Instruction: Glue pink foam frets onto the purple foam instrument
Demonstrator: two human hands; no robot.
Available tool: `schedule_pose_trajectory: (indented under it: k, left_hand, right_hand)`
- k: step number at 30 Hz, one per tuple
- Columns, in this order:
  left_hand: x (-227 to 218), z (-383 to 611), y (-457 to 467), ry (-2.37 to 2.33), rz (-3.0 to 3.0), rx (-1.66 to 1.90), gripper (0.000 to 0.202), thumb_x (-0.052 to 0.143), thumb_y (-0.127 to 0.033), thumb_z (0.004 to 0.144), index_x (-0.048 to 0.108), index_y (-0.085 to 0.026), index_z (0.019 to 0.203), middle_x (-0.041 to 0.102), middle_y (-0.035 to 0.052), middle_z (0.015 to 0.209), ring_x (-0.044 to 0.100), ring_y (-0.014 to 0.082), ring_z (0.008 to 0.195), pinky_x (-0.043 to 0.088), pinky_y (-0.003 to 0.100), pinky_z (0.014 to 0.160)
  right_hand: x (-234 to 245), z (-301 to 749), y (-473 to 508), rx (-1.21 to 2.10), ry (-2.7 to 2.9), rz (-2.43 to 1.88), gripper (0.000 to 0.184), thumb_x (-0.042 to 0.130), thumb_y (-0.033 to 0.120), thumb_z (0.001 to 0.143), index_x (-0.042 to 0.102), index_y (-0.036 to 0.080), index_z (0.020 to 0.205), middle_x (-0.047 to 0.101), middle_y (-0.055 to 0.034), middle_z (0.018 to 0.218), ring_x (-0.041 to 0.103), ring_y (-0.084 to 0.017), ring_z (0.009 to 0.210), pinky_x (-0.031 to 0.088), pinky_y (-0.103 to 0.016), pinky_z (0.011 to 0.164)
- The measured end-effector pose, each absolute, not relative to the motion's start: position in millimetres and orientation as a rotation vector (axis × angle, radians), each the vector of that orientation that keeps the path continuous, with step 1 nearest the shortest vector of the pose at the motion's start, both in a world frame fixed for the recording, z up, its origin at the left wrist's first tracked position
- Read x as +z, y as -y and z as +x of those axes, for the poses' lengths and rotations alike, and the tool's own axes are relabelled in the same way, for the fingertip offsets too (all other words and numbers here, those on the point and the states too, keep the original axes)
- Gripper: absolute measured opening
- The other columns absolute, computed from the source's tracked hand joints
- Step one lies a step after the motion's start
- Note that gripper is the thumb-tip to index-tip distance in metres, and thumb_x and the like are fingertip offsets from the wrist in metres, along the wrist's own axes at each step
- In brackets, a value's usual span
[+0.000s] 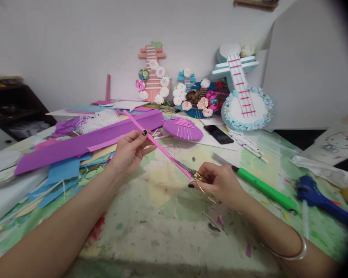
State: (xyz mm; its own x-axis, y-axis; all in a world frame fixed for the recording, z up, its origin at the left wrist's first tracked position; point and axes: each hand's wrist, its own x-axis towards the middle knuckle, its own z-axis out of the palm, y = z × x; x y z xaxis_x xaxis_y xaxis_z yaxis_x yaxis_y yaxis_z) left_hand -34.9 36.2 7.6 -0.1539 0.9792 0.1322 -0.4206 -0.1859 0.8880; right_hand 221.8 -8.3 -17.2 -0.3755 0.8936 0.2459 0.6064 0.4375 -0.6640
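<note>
A long, thin pink strip (159, 146), seemingly paper, is pinched near its middle by my left hand (133, 148). It slants from upper left down toward my right hand (220, 181), whose fingers are in the gold handles of a pair of scissors (193, 172). The scissor blades lie along the lower part of the strip; whether they are cutting into it I cannot tell. Behind my left hand lies a folded purple paper sheet (84, 139). Just beyond the strip is a purple oval piece (183, 129) with white strings across it.
A green utility knife (266, 189) and a blue glue gun (319, 197) lie to the right. Farther back are a black phone (218, 134), white string (98, 121) and several flower-decorated model instruments (240, 100) against the wall. Blue paper scraps (63, 172) cover the left side.
</note>
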Motion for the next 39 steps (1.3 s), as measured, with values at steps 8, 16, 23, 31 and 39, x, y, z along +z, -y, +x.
schedule_pose_trajectory:
  k: [8,16,23,31,39]
  left_hand:
    - [7.4,-34.1,-35.3,-0.858,0.917,1.601,0.001,0.067,-0.014,0.074,0.066,-0.014,0.074,0.065,-0.0015,0.065,0.064,0.0088,0.061,0.057,0.019,0.06]
    - [6.4,-35.4,-36.1,-0.851,0.949,1.604,0.001,0.066,-0.015,0.077,0.066,-0.014,0.075,0.065,-0.0006,0.067,0.065,0.0096,0.063,0.057,0.02,0.061]
    - [7.2,-35.1,-35.8,-0.832,0.916,1.612,0.002,0.067,-0.013,0.074,0.066,-0.013,0.075,0.065,-0.0014,0.066,0.065,0.0089,0.062,0.058,0.018,0.058]
    - [11.5,-37.0,-36.8,-0.873,0.91,1.641,0.004,0.064,-0.013,0.078,0.065,-0.014,0.074,0.065,-0.0019,0.067,0.065,0.0081,0.062,0.057,0.017,0.06]
    - [13.0,-39.2,-37.7,-0.885,0.899,1.648,0.005,0.062,-0.01,0.078,0.066,-0.014,0.076,0.064,-0.002,0.067,0.064,0.0076,0.059,0.056,0.017,0.058]
  right_hand:
    - [-16.9,219.5,10.7,0.577,2.103,-1.234,0.033,0.067,0.043,0.073,0.045,0.02,0.064,0.041,0.0062,0.05,0.03,-0.007,0.047,0.023,-0.021,0.045]
    - [-15.6,216.6,10.9,0.669,2.066,-1.238,0.035,0.068,0.045,0.071,0.045,0.02,0.064,0.038,0.0069,0.048,0.029,-0.007,0.047,0.022,-0.021,0.044]
    - [-17.2,214.3,12.7,0.696,2.036,-1.245,0.032,0.069,0.041,0.07,0.047,0.019,0.064,0.039,0.0069,0.049,0.03,-0.007,0.047,0.022,-0.021,0.044]
    - [-10.9,215.9,16.4,0.722,2.0,-1.296,0.025,0.065,0.032,0.069,0.045,0.02,0.064,0.039,0.007,0.051,0.032,-0.007,0.047,0.024,-0.022,0.045]
    - [-11.4,217.3,15.6,0.748,2.026,-1.248,0.021,0.065,0.03,0.069,0.048,0.019,0.065,0.042,0.0077,0.049,0.033,-0.006,0.046,0.026,-0.02,0.043]
